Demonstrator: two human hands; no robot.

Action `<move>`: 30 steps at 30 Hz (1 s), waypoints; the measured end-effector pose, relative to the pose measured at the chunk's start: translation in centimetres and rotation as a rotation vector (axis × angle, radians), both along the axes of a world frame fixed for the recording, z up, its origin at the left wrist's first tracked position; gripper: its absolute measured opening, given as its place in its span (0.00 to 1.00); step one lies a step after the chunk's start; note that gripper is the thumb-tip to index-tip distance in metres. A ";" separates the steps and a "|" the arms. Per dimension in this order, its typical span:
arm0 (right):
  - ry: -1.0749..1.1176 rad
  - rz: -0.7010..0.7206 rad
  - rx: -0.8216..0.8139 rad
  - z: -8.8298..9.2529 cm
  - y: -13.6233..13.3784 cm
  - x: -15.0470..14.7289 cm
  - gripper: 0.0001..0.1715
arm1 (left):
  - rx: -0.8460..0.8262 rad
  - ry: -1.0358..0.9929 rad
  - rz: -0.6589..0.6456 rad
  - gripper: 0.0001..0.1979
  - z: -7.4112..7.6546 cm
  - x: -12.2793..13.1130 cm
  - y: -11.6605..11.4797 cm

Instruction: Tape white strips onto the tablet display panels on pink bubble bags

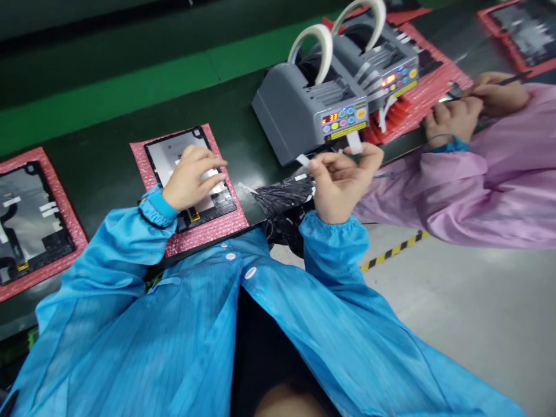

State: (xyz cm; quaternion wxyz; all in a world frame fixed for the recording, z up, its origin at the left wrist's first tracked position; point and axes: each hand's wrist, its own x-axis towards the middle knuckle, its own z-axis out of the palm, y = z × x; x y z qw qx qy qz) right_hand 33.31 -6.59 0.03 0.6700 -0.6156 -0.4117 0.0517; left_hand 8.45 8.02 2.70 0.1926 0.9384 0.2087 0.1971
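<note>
I have the panel [170, 155] well to the left of my right hand [341, 188] and directly beneath my left hand [189, 179], so from my end of the link the left is clearly the nearer one. The panel lies flat on a pink bubble sheet [232, 225] on the table [102, 156], its long axis running away from the body with the far end leaning left. On my feed, the left hand's fingers are loosely bent, thumb parted from the fingertips, and I see nothing gripped in that gap; whether the hand presses on the panel or floats just above it, I cannot tell. My right hand is in front of the tape dispenser [299, 110], its thumb and forefinger seemingly pinching a short white strip [303, 160] whose free end points left, to the panel's side. A second tape end [354, 142] hangs from the dispenser's front beside that hand's other fingers, though I can't make out whether they touch it. A bundle of black strips [284, 194] lies at the table's near edge, between panel and right hand, just on the body's side of the line joining white strip and panel
</note>
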 end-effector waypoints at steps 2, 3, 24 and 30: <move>-0.017 0.214 -0.062 0.7 0.7 -2.2 0.28 | -0.081 -0.027 -0.037 0.20 0.8 1.1 -0.6; -0.018 0.314 -0.090 0.9 1.2 -3.2 0.28 | -0.109 -0.036 -0.041 0.21 1.0 1.6 -0.8; 0.473 0.538 -0.448 0.3 6.8 -8.4 0.29 | -0.374 0.038 0.196 0.08 -1.8 -0.6 -0.3; 0.356 0.523 -0.483 -2.3 8.9 -7.3 0.31 | -0.292 0.142 0.367 0.09 -4.0 1.0 0.0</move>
